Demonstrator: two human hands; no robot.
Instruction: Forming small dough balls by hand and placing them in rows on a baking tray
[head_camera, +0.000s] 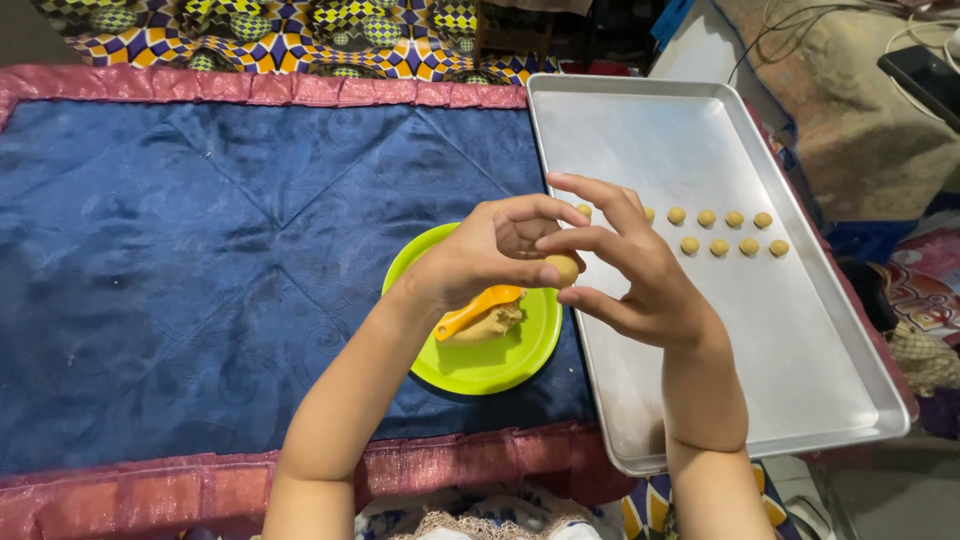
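one dough ball (563, 268) sits pinched between the fingers of the left hand (490, 252) and the right hand (630, 270), above the near-right edge of one green plate (440, 370). the plate holds one dough lump (492, 325) and one orange spoon (476, 309). right of it, one metal tray (760, 360) carries ten small balls that show — two rows (733, 232), some partly hidden behind the hands. all rest on a blue quilted cloth (200, 240).

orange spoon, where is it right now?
In the head view the orange spoon lies in the green plate beside a dough lump, just below the left hand, left of the metal tray.
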